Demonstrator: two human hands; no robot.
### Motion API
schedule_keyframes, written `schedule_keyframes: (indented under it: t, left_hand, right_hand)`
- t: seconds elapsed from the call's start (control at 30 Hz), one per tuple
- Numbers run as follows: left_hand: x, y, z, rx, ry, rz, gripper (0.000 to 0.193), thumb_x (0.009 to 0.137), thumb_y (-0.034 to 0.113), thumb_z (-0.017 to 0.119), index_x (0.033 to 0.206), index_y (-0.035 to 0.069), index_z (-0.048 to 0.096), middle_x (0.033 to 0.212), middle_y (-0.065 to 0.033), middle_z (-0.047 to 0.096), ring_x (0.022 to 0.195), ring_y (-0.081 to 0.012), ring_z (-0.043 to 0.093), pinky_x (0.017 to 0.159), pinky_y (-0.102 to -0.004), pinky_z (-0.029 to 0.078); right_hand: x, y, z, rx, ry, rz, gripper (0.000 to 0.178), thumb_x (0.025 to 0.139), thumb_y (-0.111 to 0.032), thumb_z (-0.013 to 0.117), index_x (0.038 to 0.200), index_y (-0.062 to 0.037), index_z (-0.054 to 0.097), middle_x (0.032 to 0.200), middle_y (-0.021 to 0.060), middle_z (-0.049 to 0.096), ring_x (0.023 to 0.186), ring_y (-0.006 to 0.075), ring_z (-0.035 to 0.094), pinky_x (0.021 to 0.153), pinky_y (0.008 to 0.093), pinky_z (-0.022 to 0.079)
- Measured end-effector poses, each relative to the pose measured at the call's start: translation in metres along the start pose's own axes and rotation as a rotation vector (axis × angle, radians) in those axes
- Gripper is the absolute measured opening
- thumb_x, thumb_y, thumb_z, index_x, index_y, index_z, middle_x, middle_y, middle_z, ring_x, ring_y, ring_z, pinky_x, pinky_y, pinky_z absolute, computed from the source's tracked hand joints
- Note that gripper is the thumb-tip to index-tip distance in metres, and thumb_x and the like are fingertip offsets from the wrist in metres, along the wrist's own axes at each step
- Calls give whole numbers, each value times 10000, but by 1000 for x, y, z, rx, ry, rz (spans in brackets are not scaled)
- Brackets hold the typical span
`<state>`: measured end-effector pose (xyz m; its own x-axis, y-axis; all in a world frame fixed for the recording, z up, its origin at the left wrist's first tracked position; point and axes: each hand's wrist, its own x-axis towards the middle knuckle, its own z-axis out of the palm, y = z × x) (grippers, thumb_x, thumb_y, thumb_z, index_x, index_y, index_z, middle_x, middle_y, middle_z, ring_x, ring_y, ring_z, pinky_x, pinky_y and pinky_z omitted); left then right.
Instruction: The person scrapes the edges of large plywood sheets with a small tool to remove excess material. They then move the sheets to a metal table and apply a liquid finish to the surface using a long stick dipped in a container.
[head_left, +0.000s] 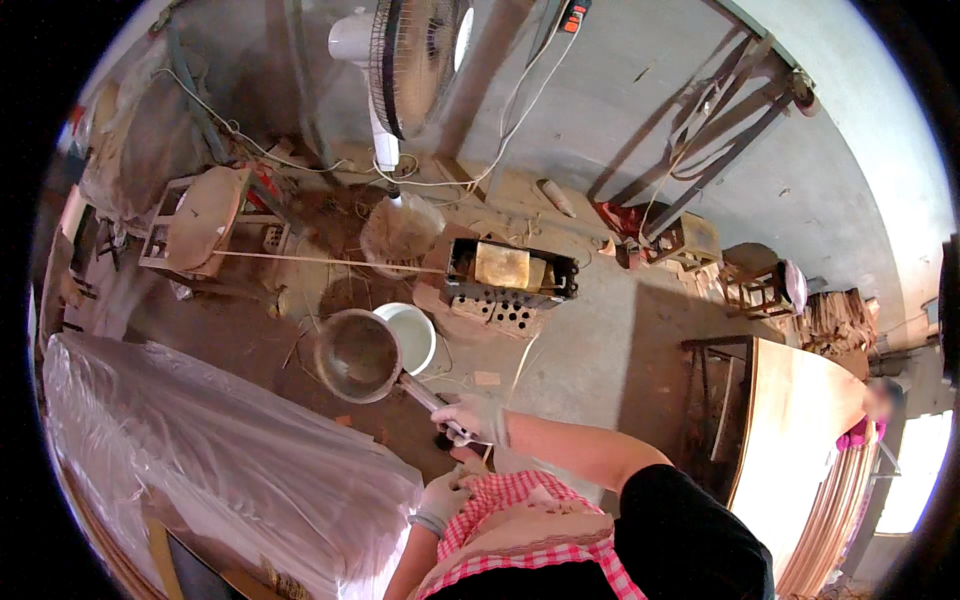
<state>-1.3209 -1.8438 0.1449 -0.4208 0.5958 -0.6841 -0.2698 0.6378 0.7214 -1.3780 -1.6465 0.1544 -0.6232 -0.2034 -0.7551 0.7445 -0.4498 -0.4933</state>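
White-gloved, the right hand [472, 416], its forearm [585, 446] angled leftward, gripped the long-handled pan [356, 358] well back from its bowl, while the left hand [446, 498] lay bent beside the checked apron [503, 490], its hold impossible to tell. With weight that far out, a slack wrist might have let the pan tip or knock the white bucket [419, 341] partly behind it.

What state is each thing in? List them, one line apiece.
Pan, held by its handle in the right hand
Left hand, fingers bent, by the checked apron
White bucket, upright, uncovered
Fan, standing; on or off unclear
Plastic sheet, draped, wrinkled
Black box, open-topped, yellowish block inside
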Motion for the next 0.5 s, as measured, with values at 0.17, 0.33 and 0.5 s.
schedule_keyframes:
  t: [0.17, 0.33, 0.5]
  left_hand:
    - [4, -47, -3, -168, -48, -114, 422, 897, 135, 621, 1297, 27, 541, 1022, -35, 675, 770, -83, 651, 600, -226, 495]
    - [-10, -22, -13, -74, -56, -126, 413, 871, 99, 627, 1274, 23, 572, 949, -7, 658, 702, -78, 604, 588, -235, 488]
    - [4, -20, -10, -340, -69, -164, 413, 917, 145, 615, 1292, -12, 544, 943, -41, 687, 772, -103, 643, 614, -236, 492]
  right_hand:
    - [72, 3, 6, 7, 160, 49, 179, 800, -140, 656, 731, -6, 559, 636, 88, 553, 504, 195, 540, 427, 334, 444]
    - [152, 33, -21, 73, 175, 76, 131, 785, -118, 658, 758, -2, 604, 657, 86, 577, 553, 197, 560, 486, 360, 483]
    - [250, 67, -51, -143, 284, 88, 150, 790, -114, 621, 811, 32, 646, 804, 126, 661, 681, 222, 642, 602, 392, 513]
